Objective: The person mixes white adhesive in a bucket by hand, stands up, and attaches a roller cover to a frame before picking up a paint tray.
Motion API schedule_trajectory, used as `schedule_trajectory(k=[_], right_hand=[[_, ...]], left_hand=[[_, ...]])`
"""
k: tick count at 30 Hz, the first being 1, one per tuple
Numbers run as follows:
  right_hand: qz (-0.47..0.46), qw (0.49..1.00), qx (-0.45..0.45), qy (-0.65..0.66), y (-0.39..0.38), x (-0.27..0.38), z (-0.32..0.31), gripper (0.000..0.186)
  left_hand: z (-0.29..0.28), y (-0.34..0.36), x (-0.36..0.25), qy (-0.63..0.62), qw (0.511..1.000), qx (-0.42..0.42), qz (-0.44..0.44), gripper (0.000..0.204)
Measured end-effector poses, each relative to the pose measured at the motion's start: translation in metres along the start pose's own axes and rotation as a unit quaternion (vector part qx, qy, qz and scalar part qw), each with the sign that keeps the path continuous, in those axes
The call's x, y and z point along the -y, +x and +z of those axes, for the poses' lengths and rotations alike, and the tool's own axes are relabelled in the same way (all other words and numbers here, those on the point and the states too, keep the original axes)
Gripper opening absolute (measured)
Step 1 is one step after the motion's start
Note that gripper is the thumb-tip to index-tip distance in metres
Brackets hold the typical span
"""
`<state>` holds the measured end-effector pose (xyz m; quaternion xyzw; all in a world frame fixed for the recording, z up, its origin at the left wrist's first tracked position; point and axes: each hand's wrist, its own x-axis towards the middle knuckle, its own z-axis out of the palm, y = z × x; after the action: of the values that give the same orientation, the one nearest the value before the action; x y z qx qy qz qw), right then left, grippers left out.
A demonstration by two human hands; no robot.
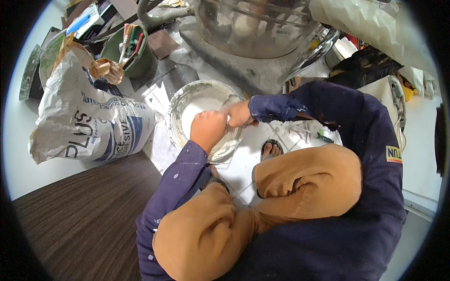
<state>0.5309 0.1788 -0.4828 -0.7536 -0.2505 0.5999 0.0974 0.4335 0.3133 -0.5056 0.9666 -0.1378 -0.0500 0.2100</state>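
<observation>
Between my feet and the vacuum-like machine stands a round bucket (173, 122), its walls smeared with pale residue. White paste or powder (189, 114) lies inside it. My left hand (209, 128) is closed in a fist over the bucket's near right part. Against it, at the right rim, my right hand (240, 114) is closed too, its fingers curled. A small pale piece shows between the two hands, and a greyish flat edge (231, 100) sticks up beside the right one. What they grip is mostly hidden.
A white paper adhesive sack (93, 117) stands left of the bucket, by a dark wood-grain board (89, 210). Behind it, a green bucket (145, 58) holds several tools. A large transparent drum (255, 33) on a grey base stands beyond. Plastic-wrapped material (375, 33) hangs at upper right.
</observation>
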Motion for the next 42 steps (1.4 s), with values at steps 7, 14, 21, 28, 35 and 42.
schedule_trajectory(k=[7, 14, 21, 28, 35, 42], right_hand=[[-0.219, 0.872, -0.252, -0.359, 0.005, 0.018, -0.007, 0.02], [-0.366, 0.737, -0.286, -0.491, 0.012, 0.019, -0.021, 0.019], [-0.508, 0.593, -0.356, -0.513, 0.02, 0.01, -0.031, 0.021], [-0.194, 0.888, -0.325, -0.262, -0.019, 0.011, -0.009, 0.025], [-0.267, 0.859, -0.004, 0.437, -0.032, -0.005, 0.028, 0.015], [-0.316, 0.874, -0.045, 0.367, -0.031, -0.004, 0.03, 0.025]], left_hand=[[0.007, -0.001, 0.015, -0.108, 0.978, -0.02, -0.176, 0.027], [-0.011, -0.003, 0.004, -0.494, 0.778, 0.178, -0.344, 0.027], [0.009, -0.013, 0.016, -0.836, 0.37, 0.335, -0.229, 0.031], [-0.038, -0.034, 0.046, -0.581, 0.77, 0.123, -0.234, 0.054], [-0.048, -0.031, 0.047, -0.61, 0.787, 0.092, -0.017, 0.077], [-0.042, -0.002, 0.013, -0.677, 0.732, 0.074, -0.01, 0.045]])
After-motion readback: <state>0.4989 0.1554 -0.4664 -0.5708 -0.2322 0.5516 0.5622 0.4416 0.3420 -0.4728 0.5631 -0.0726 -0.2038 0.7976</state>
